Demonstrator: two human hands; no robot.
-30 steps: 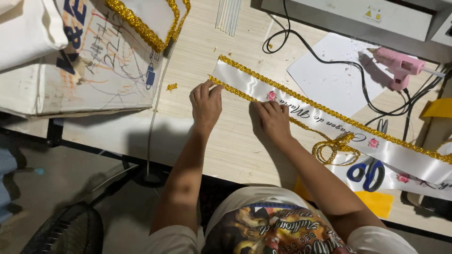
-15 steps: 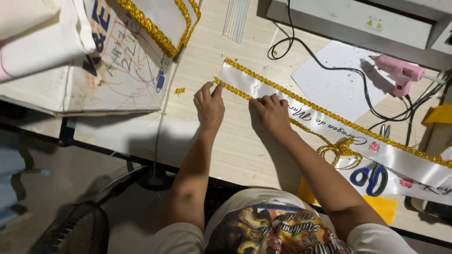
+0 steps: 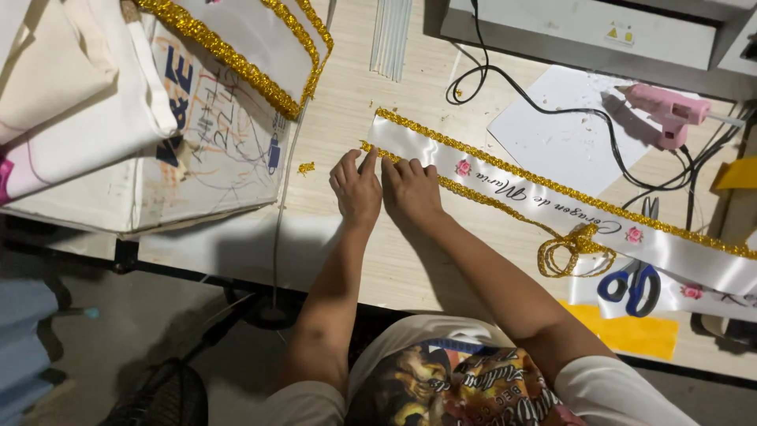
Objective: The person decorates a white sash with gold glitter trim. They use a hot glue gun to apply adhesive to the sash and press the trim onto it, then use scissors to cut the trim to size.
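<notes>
Flat, spread fingers of the left hand (image 3: 356,188) and right hand (image 3: 412,189) press the glittery gold braid trim (image 3: 473,194) onto the glossy white satin sash's (image 3: 552,197) near end, gripping nothing. The sash runs diagonally across the pale wooden table (image 3: 347,102); blue-handled scissors (image 3: 631,282) and a pink glue gun (image 3: 670,110) lie farther right.

Your 2 bare hands, left hand (image 3: 356,189) and right hand (image 3: 412,189), no rings or gloves visible, your forearms uncovered, your short white sleeves, your white T-shirt with a dark, orange-toned printed graphic across the chest
</notes>
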